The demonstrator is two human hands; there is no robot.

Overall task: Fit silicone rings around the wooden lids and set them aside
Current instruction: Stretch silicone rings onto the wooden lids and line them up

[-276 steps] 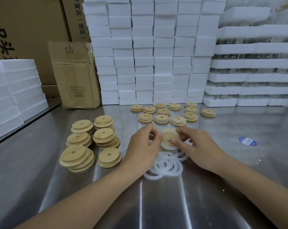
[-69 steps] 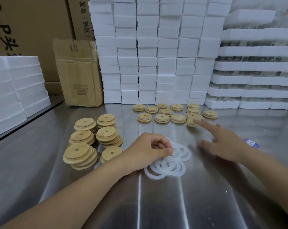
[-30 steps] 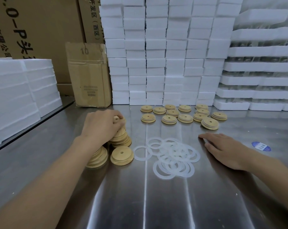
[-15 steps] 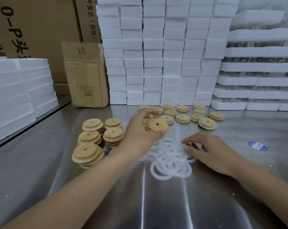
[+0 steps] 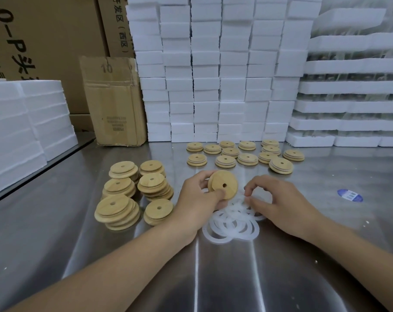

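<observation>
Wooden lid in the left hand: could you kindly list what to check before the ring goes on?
1. Grip of left hand on wooden lid: ok.
2. Lid lifted off the table: ok.
3. Reach of right hand to the silicone rings: ok.
4. Only one ring pinched: cannot tell, blurred.
5. Bare table beside the finished lids: ok.
</observation>
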